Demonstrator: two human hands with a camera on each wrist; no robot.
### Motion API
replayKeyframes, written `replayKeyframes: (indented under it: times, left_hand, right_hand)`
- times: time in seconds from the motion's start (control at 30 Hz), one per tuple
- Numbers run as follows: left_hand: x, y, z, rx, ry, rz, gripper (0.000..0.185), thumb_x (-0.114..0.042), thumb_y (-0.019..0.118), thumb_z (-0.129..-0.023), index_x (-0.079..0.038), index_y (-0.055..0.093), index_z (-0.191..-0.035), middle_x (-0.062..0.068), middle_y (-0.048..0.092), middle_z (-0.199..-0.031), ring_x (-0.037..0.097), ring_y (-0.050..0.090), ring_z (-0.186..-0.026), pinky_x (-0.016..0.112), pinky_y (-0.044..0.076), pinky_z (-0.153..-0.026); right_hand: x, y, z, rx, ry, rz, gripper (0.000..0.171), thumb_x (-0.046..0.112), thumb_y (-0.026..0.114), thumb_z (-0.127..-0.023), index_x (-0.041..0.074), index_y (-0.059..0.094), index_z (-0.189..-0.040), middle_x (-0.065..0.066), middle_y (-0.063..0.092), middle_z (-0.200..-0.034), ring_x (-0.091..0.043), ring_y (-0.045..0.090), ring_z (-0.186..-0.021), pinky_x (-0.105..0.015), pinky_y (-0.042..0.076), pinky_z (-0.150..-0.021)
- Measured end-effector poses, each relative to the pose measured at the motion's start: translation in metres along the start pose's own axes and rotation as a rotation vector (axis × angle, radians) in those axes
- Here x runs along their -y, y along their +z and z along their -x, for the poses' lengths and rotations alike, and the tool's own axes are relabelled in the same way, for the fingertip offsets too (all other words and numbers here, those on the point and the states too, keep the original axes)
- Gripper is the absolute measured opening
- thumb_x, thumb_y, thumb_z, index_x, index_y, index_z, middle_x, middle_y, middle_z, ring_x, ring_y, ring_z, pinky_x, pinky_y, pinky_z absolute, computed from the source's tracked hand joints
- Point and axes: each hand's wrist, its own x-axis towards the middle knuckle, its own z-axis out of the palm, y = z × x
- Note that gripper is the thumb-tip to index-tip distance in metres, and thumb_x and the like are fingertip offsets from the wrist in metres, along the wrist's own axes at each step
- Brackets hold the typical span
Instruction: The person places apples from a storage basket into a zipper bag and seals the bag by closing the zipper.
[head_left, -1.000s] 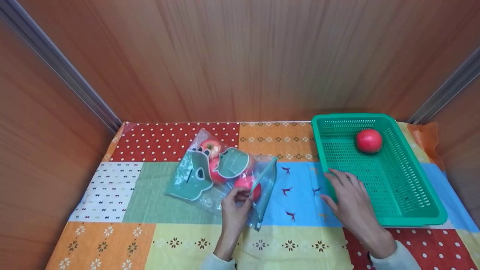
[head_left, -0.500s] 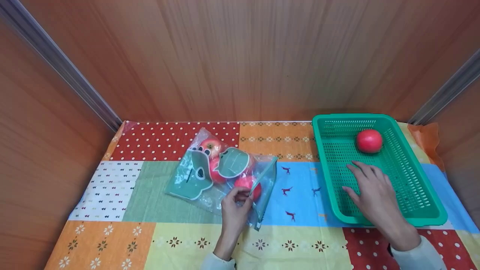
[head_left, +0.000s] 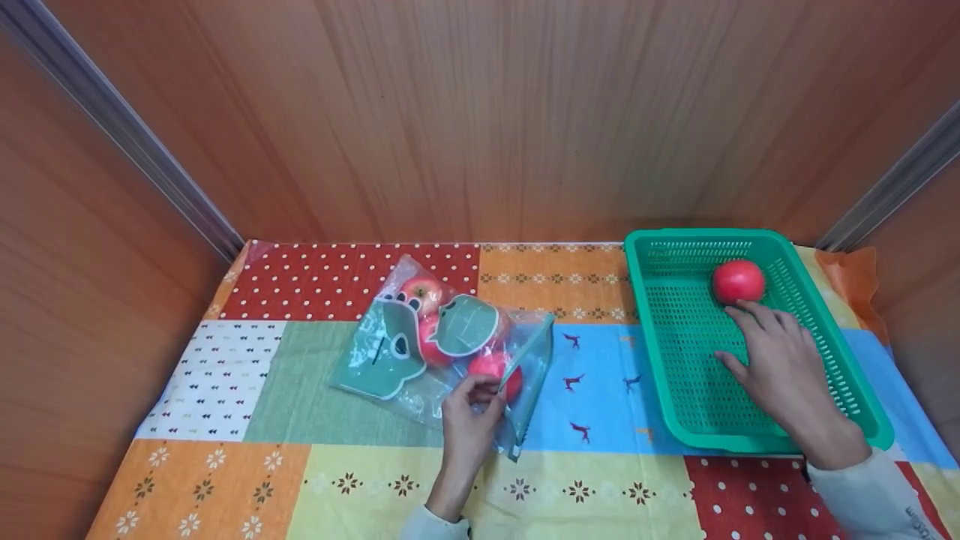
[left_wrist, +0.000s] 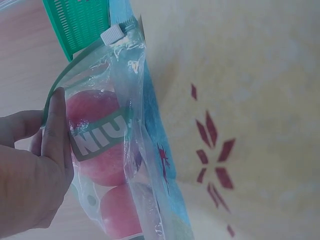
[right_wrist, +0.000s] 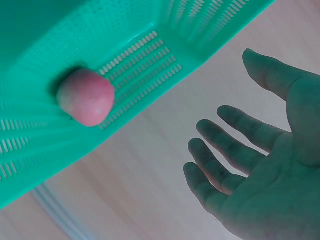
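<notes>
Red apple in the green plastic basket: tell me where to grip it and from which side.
Take the round red apple across its widest part, from above and from the near side, where the open right hand hovers. It lies loose on the floor of the green perforated basket close to the far wall, so that side looks cramped for fingers; the top and sides are free.

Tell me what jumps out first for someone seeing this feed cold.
The bright green perforated plastic basket at the table's right, with one red apple at its far end and the right hand open close to it. Centre-left, the left hand pinches the open edge of a clear zip bag of red apples.
</notes>
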Motion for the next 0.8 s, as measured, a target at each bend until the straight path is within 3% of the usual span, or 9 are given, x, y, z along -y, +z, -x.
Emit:
replayKeyframes:
  times: [0.2, 0.57, 0.8]
  left_hand:
    - [-0.001, 0.0, 0.001, 0.002, -0.01, 0.005, 0.02, 0.002, 0.077, -0.092, -0.005, 0.073, -0.11, 0.006, 0.071, -0.101, 0.018, 0.068, -0.088, 0.024, 0.06, -0.076]
    - [0.0, 0.001, 0.0, 0.0, -0.004, -0.022, 0.019, 0.003, 0.076, -0.092, -0.006, 0.073, -0.109, 0.005, 0.072, -0.1, 0.017, 0.068, -0.087, 0.021, 0.059, -0.076]
    - [-0.001, 0.0, 0.001, 0.004, -0.009, -0.013, 0.021, 0.002, 0.076, -0.092, -0.006, 0.073, -0.111, 0.005, 0.072, -0.102, 0.017, 0.067, -0.088, 0.023, 0.06, -0.077]
  right_hand:
    - [-0.013, -0.002, -0.009, 0.047, 0.018, 0.0, 0.088, 0.009, 0.096, -0.073, -0.007, 0.051, -0.147, -0.032, 0.051, -0.144, -0.058, 0.045, -0.125, -0.08, 0.042, -0.097]
    - [-0.039, 0.005, -0.031, 0.075, 0.029, 0.052, 0.075, 0.009, 0.089, -0.082, -0.014, 0.05, -0.142, -0.038, 0.048, -0.14, -0.061, 0.044, -0.118, -0.078, 0.041, -0.095]
    - [-0.055, 0.009, -0.047, 0.127, 0.05, 0.067, 0.08, 0.008, 0.089, -0.081, -0.014, 0.046, -0.145, -0.04, 0.045, -0.141, -0.063, 0.042, -0.12, -0.08, 0.04, -0.095]
